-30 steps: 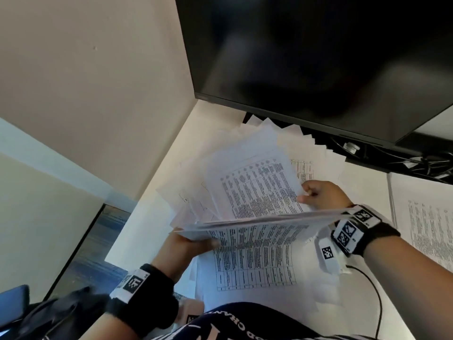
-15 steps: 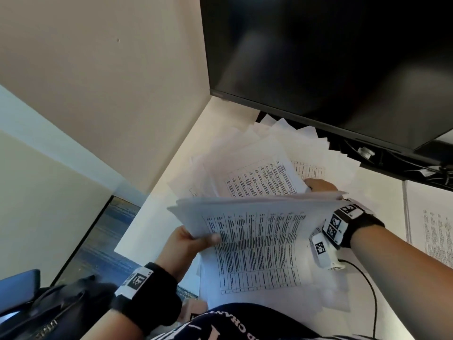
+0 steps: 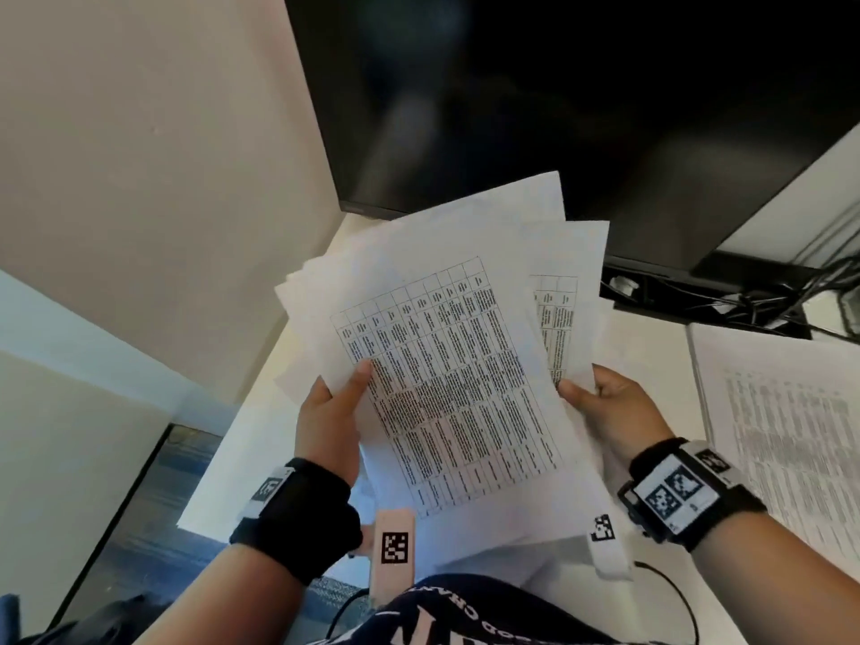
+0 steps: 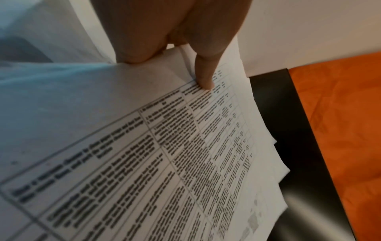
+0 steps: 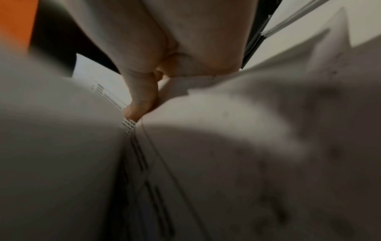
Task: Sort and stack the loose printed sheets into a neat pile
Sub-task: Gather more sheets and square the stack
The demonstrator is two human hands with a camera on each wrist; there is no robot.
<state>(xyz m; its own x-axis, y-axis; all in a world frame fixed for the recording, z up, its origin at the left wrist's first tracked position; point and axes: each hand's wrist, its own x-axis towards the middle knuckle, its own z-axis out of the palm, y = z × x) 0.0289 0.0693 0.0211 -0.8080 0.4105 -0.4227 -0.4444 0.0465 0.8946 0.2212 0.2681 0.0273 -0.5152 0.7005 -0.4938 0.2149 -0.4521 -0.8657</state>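
I hold an uneven bundle of printed sheets (image 3: pixel 446 365) up off the white desk (image 3: pixel 242 449), tilted toward me, its top page showing a table of text. My left hand (image 3: pixel 332 412) grips its left edge, thumb on the top page; the left wrist view shows that thumb pressing the printed sheets (image 4: pixel 185 146). My right hand (image 3: pixel 605 402) grips the right edge, thumb on top and fingers behind. Seen from the right wrist, that thumb pinches blurred printed sheets (image 5: pixel 226 146). The sheets fan out unevenly at the top.
A dark monitor (image 3: pixel 558 109) hangs close behind the bundle, with cables (image 3: pixel 768 300) at its base. Another printed page (image 3: pixel 782 421) lies on the desk at the right. A beige wall (image 3: pixel 163 179) stands at the left; the floor (image 3: pixel 153 505) lies past the desk edge.
The bundle has risen from nearly flat above the desk to tilted up facing me. My right hand has moved from the spread sheets to the bundle's right edge. The loose sheets are now gathered in it.
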